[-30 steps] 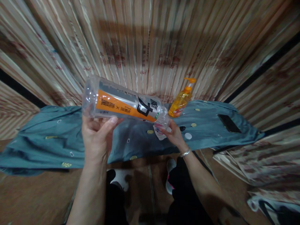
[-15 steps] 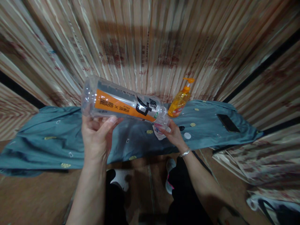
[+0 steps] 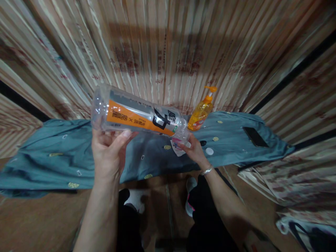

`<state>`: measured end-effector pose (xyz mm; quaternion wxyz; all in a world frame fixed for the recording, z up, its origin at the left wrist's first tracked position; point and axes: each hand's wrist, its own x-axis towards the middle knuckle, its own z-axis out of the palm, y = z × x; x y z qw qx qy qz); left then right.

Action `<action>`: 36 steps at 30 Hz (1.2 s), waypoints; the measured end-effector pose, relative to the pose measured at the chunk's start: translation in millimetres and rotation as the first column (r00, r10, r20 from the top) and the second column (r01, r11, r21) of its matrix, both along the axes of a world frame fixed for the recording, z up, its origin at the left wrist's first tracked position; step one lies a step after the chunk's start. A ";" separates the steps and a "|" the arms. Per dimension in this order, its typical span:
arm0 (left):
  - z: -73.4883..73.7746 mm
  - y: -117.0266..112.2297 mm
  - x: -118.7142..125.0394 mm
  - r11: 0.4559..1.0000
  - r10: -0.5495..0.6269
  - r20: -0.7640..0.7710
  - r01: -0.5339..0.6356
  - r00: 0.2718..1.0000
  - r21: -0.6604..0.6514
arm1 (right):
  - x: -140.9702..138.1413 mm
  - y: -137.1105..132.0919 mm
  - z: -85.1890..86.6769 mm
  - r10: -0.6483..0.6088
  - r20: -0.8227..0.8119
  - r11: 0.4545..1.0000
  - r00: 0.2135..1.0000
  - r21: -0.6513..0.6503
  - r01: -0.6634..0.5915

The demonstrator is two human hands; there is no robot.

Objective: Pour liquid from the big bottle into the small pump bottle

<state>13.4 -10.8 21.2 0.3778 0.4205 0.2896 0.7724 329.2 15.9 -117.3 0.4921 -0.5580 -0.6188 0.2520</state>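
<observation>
Look, a big clear bottle (image 3: 132, 113) lies on its side in the air over the surface (image 3: 154, 164), with its neck dipping right. Make it the middle of a clock, with 12 towards the curtain. At 8 o'clock the left grip (image 3: 110, 148) is curled around its fat bottom end. At 4 o'clock the right grip (image 3: 194, 150) looks pinched on its neck; its fingertips are partly hidden.

The bottle should be light, smooth and a bit slippery. Its thin side would likely dent if squeezed hard, but it should not break if dropped. The best holds are the fat end and the stiff neck. No drink shows inside, though the label hides a lot.

Just beyond the right grip, a small pink and white pack (image 3: 177, 148) is too blurry to tell what it holds. Near 4 o'clock sits a white cap (image 3: 209, 151). Farther out, past 3 o'clock, lies a black phone (image 3: 255, 137). At 3 o'clock, a pump bottle (image 3: 201, 112) holds yellow soap-like stuff. Behind is the curtain (image 3: 173, 45).
</observation>
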 end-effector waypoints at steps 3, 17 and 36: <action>2.1 -0.5 2.7 1.000 0.005 0.012 -0.005 1.000 0.009 | 0.4 0.3 -0.3 0.001 0.001 1.000 1.000 0.006 -0.001; 1.1 2.9 -0.8 0.997 -0.018 -0.071 0.023 0.997 0.073 | 0.0 -1.8 2.8 -0.013 -0.006 1.000 1.000 -0.007 0.013; 1.0 4.9 0.3 0.997 0.012 -0.109 -0.003 0.994 0.080 | 4.8 -0.9 -3.1 0.009 0.000 1.000 1.000 -0.001 -0.009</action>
